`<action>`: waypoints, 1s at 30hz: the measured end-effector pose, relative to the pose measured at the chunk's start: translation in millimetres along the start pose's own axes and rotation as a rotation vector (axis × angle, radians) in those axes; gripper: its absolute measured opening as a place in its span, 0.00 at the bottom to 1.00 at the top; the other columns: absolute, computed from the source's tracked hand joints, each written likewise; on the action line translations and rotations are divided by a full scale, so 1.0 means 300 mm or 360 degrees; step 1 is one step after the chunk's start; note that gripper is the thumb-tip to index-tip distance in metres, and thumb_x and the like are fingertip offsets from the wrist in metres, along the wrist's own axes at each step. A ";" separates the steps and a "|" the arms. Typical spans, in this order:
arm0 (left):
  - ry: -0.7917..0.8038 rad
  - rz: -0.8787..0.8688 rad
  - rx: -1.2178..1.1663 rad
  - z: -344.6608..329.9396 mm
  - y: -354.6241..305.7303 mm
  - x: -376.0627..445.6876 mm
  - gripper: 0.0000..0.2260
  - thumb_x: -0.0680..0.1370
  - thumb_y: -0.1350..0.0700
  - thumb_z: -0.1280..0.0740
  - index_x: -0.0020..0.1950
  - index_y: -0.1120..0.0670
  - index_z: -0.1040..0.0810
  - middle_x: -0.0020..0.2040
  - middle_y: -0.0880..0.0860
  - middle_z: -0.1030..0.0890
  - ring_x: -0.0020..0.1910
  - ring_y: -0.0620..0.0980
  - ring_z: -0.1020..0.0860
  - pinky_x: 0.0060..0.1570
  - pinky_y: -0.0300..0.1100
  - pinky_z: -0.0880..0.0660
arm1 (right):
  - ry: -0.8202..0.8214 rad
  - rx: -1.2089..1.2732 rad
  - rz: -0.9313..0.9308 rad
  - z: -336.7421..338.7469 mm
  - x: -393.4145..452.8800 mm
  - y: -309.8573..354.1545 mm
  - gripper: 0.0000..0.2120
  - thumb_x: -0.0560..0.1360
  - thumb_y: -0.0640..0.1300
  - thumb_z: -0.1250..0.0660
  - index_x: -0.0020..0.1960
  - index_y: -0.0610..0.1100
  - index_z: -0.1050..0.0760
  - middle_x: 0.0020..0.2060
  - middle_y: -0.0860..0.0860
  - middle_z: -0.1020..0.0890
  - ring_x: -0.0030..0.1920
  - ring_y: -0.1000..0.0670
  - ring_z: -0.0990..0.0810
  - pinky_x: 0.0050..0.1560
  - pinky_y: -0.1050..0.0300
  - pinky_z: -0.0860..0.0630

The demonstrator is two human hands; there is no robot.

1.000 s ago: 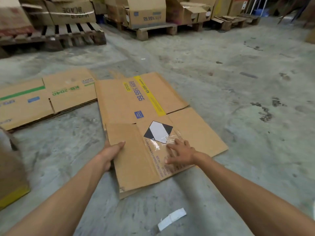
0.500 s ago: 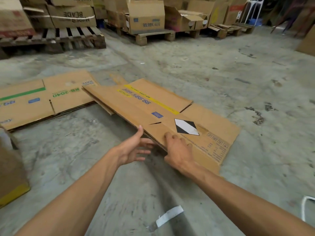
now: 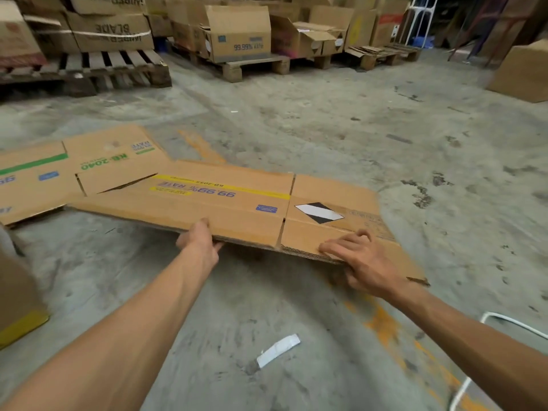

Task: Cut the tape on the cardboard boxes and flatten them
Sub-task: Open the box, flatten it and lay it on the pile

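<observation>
Above the concrete floor (image 3: pixel 326 114), flattened box (image 3: pixel 237 200), near edge in both hands' clamped fingers (image 3: pixel 341 243).

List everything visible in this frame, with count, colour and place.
held flat box: 1, brown with yellow stripe, centre, near edge lifted
second flat box: 1, brown with green stripe, floor, left
pallets: several, wood, rear
stacked boxes: many, brown, on the pallets
tape scrap: 1, white, floor, near centre
cable: 1, white, lower right
floor: grey concrete, stained
left hand: grips held box's near edge
right hand: grips its near right corner
</observation>
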State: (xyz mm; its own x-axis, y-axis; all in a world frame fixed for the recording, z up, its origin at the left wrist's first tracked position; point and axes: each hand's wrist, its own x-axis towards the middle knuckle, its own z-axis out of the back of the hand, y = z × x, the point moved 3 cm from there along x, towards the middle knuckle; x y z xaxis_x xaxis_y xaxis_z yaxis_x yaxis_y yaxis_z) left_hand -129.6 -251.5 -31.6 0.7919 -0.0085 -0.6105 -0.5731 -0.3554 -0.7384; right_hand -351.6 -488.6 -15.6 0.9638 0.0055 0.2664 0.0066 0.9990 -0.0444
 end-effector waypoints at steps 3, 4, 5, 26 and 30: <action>-0.0062 0.0051 -0.0013 0.065 0.085 -0.048 0.10 0.79 0.59 0.34 0.58 0.56 0.32 0.63 0.59 0.22 0.59 0.60 0.22 0.57 0.55 0.22 | 0.0321 -0.0050 -0.0106 -0.038 0.008 0.001 0.33 0.60 0.39 0.37 0.64 0.57 0.34 0.59 0.56 0.24 0.56 0.46 0.26 0.52 0.50 0.38; -0.0044 0.0083 -0.0020 0.087 0.115 -0.062 0.11 0.80 0.58 0.34 0.59 0.56 0.31 0.63 0.59 0.22 0.57 0.60 0.21 0.56 0.54 0.22 | 0.0460 -0.0028 -0.0194 -0.060 0.006 -0.002 0.32 0.64 0.41 0.37 0.66 0.58 0.37 0.62 0.55 0.27 0.59 0.46 0.29 0.54 0.49 0.38; -0.0038 0.0119 -0.0014 0.106 0.149 -0.081 0.12 0.80 0.58 0.34 0.61 0.57 0.31 0.64 0.59 0.22 0.57 0.59 0.21 0.54 0.52 0.21 | 0.0588 -0.0026 -0.0273 -0.082 0.002 -0.009 0.31 0.67 0.43 0.36 0.67 0.58 0.40 0.65 0.54 0.29 0.61 0.45 0.31 0.56 0.48 0.37; 0.0337 -0.1002 0.2722 0.135 0.185 0.163 0.29 0.78 0.30 0.53 0.78 0.34 0.50 0.82 0.49 0.55 0.80 0.55 0.56 0.74 0.61 0.52 | 0.0781 0.0609 -0.0694 -0.408 0.325 0.086 0.36 0.75 0.71 0.49 0.78 0.59 0.51 0.80 0.52 0.54 0.79 0.44 0.60 0.73 0.33 0.57; 0.0194 -0.1240 0.2915 0.206 0.243 0.250 0.31 0.75 0.27 0.62 0.77 0.33 0.59 0.80 0.45 0.62 0.79 0.53 0.63 0.76 0.59 0.61 | 0.0527 0.0318 -0.0745 -0.497 0.302 0.070 0.34 0.74 0.74 0.60 0.77 0.64 0.56 0.79 0.55 0.56 0.78 0.43 0.63 0.73 0.32 0.63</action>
State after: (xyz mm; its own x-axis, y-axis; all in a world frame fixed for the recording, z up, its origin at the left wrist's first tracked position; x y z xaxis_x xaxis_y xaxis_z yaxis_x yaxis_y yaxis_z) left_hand -125.1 -220.2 -148.9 0.8944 -0.4334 -0.1105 0.4078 0.8917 -0.1964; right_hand -224.3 -473.7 -136.0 0.9025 -0.4186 -0.1011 0.4305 0.8811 0.1956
